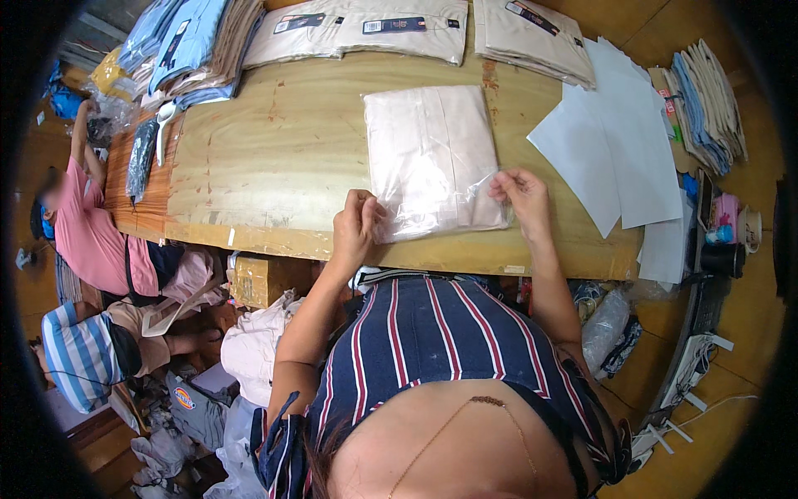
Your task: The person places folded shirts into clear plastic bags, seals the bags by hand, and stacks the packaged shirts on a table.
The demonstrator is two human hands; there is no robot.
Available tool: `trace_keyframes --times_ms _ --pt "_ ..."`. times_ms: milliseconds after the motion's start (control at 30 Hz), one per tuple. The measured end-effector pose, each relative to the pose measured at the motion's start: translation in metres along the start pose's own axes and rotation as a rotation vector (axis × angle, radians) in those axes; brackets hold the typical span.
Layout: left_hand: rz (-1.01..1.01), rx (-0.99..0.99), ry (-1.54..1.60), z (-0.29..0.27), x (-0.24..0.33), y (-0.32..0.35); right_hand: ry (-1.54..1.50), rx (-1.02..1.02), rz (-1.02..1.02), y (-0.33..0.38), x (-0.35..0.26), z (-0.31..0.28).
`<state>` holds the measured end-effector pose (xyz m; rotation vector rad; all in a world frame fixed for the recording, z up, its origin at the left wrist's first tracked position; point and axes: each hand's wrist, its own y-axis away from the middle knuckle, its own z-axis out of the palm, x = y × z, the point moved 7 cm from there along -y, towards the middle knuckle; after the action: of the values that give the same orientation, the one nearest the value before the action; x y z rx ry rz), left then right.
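Note:
A folded pale pink-beige garment in a clear plastic bag (428,158) lies flat on the wooden table in front of me. My left hand (357,220) is at the bag's near left corner, its fingers curled and closed on the plastic edge. At the near right side, my right hand (524,195) pinches the clear plastic between thumb and fingers. Light glints off the loose film near both hands. The garment's underside is hidden.
Bagged beige garments with dark labels (403,29) line the table's far edge. Stacked blue and beige garments (187,50) stand far left, near a white tape gun-like tool (166,116). White paper sheets (611,141) lie at right. Another person in pink (100,229) sits at left.

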<state>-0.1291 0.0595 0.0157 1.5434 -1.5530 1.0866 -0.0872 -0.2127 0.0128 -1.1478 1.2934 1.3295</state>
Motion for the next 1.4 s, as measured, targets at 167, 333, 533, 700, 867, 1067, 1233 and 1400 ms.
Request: trace_keyframes --times_ms 167,333,533,700,867,1067,1233,1400 --pt "-0.114 0.274 0.151 -0.005 -0.007 -0.009 0.053 0.098 0.046 -0.016 0.011 0.0" --pt "-0.217 0.292 0.006 0.0 -0.017 -0.021 0.443 0.287 0.04 -0.023 0.004 0.01" --pt "-0.088 0.328 -0.386 -0.001 -0.021 -0.044 1.1 0.404 -0.275 -0.032 0.0 0.019" --pt "-0.158 0.169 -0.879 0.01 -0.024 -0.055 1.373 0.408 -0.172 -0.037 0.001 0.022" --pt "-0.014 0.28 -0.943 0.005 -0.011 -0.053 1.283 0.362 -0.185 -0.035 -0.007 0.02" --pt "0.208 0.344 -0.375 -0.017 -0.003 -0.033 1.0 0.286 -0.524 -0.013 -0.025 0.007" --pt "0.172 -0.193 -0.812 0.032 -0.01 -0.029 1.099 -0.143 -0.422 0.001 0.008 0.052" --pt "0.074 0.052 -0.623 0.0 0.005 -0.007 0.934 -0.052 -0.331 0.019 -0.013 0.03"
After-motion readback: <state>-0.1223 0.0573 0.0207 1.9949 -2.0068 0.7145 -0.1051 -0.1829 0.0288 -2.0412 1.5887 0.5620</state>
